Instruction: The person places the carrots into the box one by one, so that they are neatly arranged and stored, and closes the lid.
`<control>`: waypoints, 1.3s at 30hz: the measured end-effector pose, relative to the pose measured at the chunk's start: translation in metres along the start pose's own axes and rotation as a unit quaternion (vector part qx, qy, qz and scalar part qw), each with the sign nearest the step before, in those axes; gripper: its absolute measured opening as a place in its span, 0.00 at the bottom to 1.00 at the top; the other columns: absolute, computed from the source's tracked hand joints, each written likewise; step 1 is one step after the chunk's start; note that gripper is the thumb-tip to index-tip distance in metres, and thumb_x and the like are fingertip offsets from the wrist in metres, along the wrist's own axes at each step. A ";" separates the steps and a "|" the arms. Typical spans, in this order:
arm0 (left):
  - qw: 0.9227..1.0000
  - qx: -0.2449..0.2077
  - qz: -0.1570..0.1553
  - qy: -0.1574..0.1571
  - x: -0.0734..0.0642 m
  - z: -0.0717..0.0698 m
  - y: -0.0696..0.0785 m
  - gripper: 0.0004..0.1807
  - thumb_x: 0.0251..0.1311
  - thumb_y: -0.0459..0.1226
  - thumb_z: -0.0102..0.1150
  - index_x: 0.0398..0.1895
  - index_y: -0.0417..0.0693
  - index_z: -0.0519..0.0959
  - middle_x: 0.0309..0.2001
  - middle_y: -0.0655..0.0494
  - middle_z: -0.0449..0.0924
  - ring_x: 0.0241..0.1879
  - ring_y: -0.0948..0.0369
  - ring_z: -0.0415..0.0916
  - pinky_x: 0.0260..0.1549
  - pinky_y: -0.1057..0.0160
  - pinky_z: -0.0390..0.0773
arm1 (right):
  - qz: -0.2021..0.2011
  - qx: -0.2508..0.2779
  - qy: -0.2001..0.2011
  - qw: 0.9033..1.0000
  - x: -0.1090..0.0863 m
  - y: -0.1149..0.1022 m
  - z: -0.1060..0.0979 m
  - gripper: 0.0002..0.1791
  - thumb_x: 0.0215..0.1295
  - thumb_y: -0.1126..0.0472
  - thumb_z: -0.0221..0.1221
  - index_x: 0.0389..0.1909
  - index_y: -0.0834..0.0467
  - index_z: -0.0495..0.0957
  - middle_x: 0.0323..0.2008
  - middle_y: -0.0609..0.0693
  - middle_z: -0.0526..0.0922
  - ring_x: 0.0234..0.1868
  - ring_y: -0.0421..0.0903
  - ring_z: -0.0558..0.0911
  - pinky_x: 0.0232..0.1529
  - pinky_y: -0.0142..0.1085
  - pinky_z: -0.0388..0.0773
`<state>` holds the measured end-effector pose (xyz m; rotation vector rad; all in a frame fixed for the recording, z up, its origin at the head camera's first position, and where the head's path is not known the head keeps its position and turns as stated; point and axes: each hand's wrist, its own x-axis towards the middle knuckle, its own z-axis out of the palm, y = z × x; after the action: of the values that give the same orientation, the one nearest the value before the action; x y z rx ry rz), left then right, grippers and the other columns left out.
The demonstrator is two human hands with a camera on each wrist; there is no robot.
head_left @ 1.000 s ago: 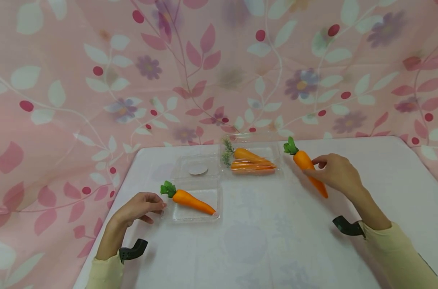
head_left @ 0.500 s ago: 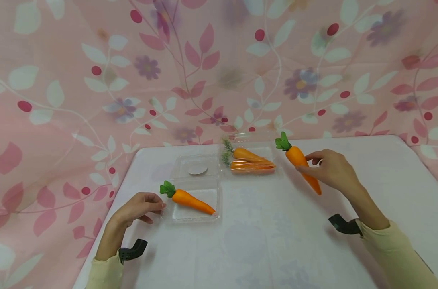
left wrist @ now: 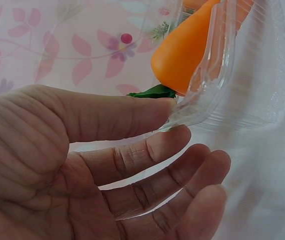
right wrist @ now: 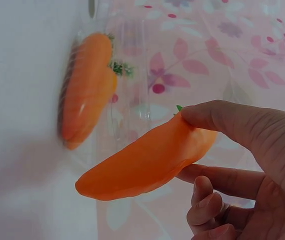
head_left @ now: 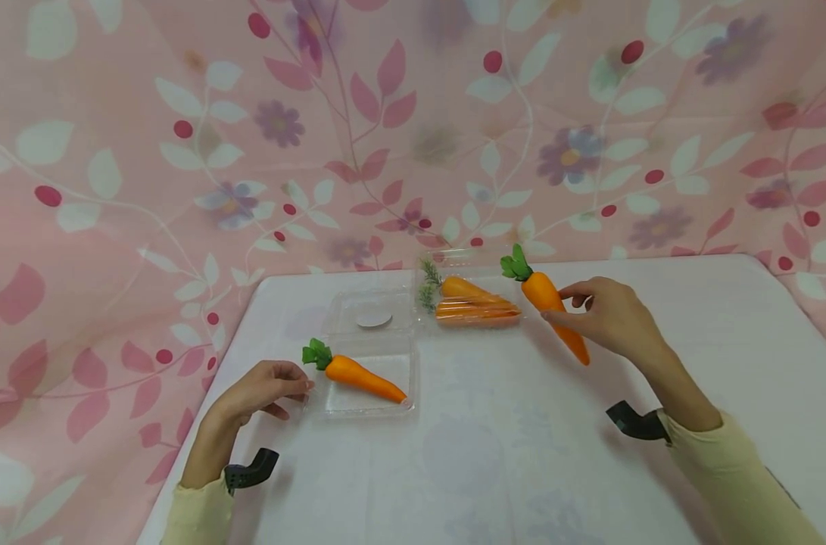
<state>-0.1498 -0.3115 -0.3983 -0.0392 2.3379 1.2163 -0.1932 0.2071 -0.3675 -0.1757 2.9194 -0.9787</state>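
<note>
My right hand (head_left: 606,316) pinches a toy-like orange carrot (head_left: 546,294) with a green leafy top between thumb and fingers, raised over the table at the back right. The carrot (right wrist: 142,162) slants across the right wrist view, thin end toward the lower left. At the left, my left hand (head_left: 263,390) pinches the near-left edge of an open clear plastic clamshell box (head_left: 385,414). Thumb and index finger meet at the box's rim (left wrist: 217,75) in the left wrist view. Inside the box lies a second carrot (head_left: 363,380), leaves toward the left.
Behind, another clear plastic box (head_left: 422,322) holds orange carrots (head_left: 477,295) with feathery green tops. The lid (head_left: 341,310) of the left box lies folded back, a pale oval label (head_left: 374,320) on it. A pink floral cloth (head_left: 413,136) hangs behind the white table (head_left: 467,469).
My right hand has carried its carrot leftward and slightly up, closer to the rear box. The left hand and the box it holds have stayed in place.
</note>
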 end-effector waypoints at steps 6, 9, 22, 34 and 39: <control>1.000 0.000 0.002 0.000 0.001 0.000 0.000 0.17 0.65 0.41 0.62 0.41 0.31 0.80 0.37 0.45 0.83 0.39 0.49 0.79 0.30 0.53 0.84 | -0.018 0.012 -0.001 1.000 0.002 -0.009 0.006 0.33 0.55 0.37 0.69 0.49 0.61 0.84 0.40 0.57 0.79 0.40 0.54 0.72 0.27 0.38 0.72; 1.000 -0.002 0.002 0.000 0.001 -0.001 0.000 0.17 0.65 0.41 0.62 0.41 0.31 0.80 0.36 0.46 0.82 0.39 0.49 0.78 0.30 0.53 0.84 | -0.030 0.019 0.000 0.999 0.004 -0.014 0.010 0.32 0.54 0.37 0.69 0.48 0.60 0.85 0.38 0.56 0.78 0.39 0.53 0.72 0.26 0.38 0.72; 1.000 -0.002 -0.001 -0.002 0.002 -0.001 0.001 0.17 0.65 0.41 0.62 0.41 0.31 0.79 0.38 0.45 0.83 0.40 0.49 0.79 0.30 0.53 0.84 | -0.068 0.046 -0.013 0.997 0.013 -0.042 0.024 0.26 0.54 0.44 0.72 0.47 0.57 0.86 0.36 0.53 0.78 0.37 0.50 0.71 0.27 0.39 0.70; 1.000 -0.007 -0.003 -0.004 0.002 -0.001 0.001 0.17 0.66 0.40 0.61 0.42 0.31 0.79 0.37 0.45 0.83 0.40 0.48 0.79 0.30 0.54 0.84 | -0.090 0.085 -0.031 0.992 0.020 -0.074 0.050 0.27 0.51 0.45 0.74 0.47 0.58 0.86 0.35 0.50 0.79 0.38 0.48 0.75 0.36 0.40 0.74; 1.000 -0.006 -0.004 -0.004 0.002 -0.001 0.001 0.17 0.66 0.41 0.61 0.42 0.31 0.79 0.36 0.46 0.83 0.41 0.47 0.79 0.30 0.53 0.84 | -0.102 0.088 -0.044 0.990 0.024 -0.089 0.061 0.27 0.51 0.45 0.73 0.49 0.57 0.86 0.34 0.49 0.78 0.35 0.47 0.74 0.32 0.39 0.73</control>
<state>-0.1524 -0.3113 -0.3982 -0.0490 2.3217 1.2249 -0.2030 0.0975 -0.3632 -0.5034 2.7573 -1.2177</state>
